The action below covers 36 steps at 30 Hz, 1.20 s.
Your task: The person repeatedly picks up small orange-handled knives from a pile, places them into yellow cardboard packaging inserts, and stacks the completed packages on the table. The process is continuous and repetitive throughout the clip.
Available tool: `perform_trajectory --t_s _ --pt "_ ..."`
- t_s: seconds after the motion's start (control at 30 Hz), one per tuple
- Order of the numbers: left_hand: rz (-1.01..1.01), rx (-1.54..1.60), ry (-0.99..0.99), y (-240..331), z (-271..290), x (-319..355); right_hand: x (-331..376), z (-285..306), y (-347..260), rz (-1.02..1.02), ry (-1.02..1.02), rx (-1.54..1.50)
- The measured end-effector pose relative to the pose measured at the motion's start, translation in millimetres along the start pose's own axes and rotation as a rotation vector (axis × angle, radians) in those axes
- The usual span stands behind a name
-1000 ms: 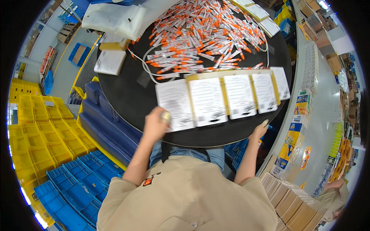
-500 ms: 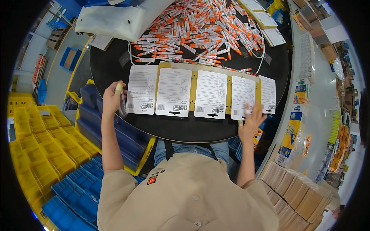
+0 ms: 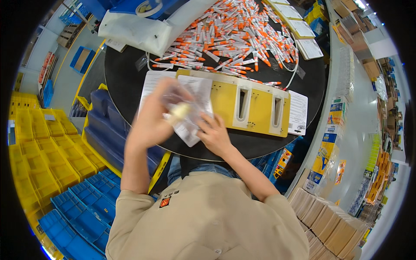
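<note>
My left hand (image 3: 158,117), smeared by motion and with a pale yellow cover on one finger, is closed on a clear plastic piece (image 3: 184,93) above the left end of a yellow board. Just right of it, my right hand (image 3: 214,135) pinches the edge of white printed cards (image 3: 190,135), which tilt toward me; how many overlap cannot be made out. The yellow board (image 3: 225,102) has white-rimmed slots, two of them bare. One white card (image 3: 149,82) lies at its left end, partly behind my left hand. Another white card (image 3: 298,113) lies beside its right end.
Many orange-capped white tubes (image 3: 242,34) cover the far part of the round black table (image 3: 121,86). A white sheet (image 3: 134,34) and a tape roll (image 3: 148,8) are at the far left. Yellow bins (image 3: 47,147) and blue crates (image 3: 86,199) stand left, cardboard stacks (image 3: 329,216) right.
My right hand has moved left from the right end of the board, and the cards that covered the slots there are off them. My left hand has come inward with the clear plastic piece.
</note>
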<state>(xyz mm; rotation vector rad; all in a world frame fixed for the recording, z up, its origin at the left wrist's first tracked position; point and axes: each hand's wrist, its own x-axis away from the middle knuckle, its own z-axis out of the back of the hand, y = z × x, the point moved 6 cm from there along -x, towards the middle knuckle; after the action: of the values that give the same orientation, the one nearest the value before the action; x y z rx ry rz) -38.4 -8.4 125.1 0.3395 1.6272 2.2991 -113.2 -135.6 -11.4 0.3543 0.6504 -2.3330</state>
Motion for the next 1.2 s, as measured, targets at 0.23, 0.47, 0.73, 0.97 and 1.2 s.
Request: perform_trajectory --t_s 0.23,0.47,0.73,0.97,1.2 --pt "-0.25 0.031 -0.416 25.7 -179.5 -48.5 114.0 167.3 212.3 -0.906 0.84 0.069" --pt "-0.103 -0.173 -0.424 -48.7 -283.4 -111.5 282.3 282.7 306.5 -0.826 1.991 -0.299" --pt "-0.011 -0.384 -0.352 -61.7 -307.9 -140.7 77.5 175.0 452.1 -0.852 0.879 0.188" --pt "0.03 -0.489 -0.292 -63.7 -304.8 -142.1 7.3 146.3 440.9 -0.733 0.317 0.377" --pt "0.115 -0.117 -0.368 -78.4 -289.5 -146.4 94.6 175.9 343.0 -0.873 0.774 -0.482"
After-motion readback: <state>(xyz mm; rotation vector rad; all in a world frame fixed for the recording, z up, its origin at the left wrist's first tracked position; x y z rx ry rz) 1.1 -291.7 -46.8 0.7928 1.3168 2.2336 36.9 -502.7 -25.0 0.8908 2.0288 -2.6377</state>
